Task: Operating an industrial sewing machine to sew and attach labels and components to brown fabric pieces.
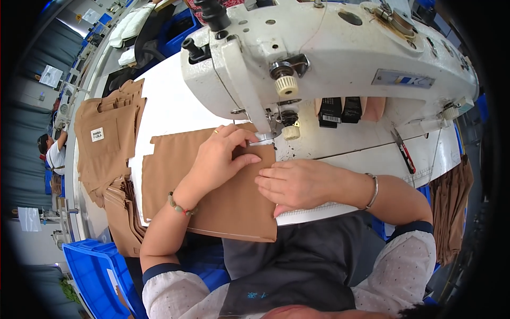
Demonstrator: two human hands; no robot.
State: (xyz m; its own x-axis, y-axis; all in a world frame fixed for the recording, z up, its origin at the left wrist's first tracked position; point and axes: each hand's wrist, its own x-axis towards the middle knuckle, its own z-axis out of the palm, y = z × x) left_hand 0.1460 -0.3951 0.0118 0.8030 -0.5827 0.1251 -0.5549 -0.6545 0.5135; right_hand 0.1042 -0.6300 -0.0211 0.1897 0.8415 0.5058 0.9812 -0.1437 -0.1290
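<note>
A brown fabric panel (212, 204) lies on the white sewing table with its right edge under the needle area of a white industrial sewing machine (329, 58). My left hand (218, 159) rests on the panel just left of the presser foot (271, 135), its fingers bent and the thumb apart from them. On the panel's right edge, my right hand (297, 183) has its fingers on top and the thumb lower down at the border, pinching the cloth. The panel's near edge hangs toward my lap.
Stacked brown pieces (101, 138) lie at the left, one with a pale label. Red-handled snips (405, 154) and black tags (340, 110) are at the right. Brown cloth (449, 207) hangs off the right side. A blue crate (101, 266) stands at lower left; another person (56, 154) sits far left.
</note>
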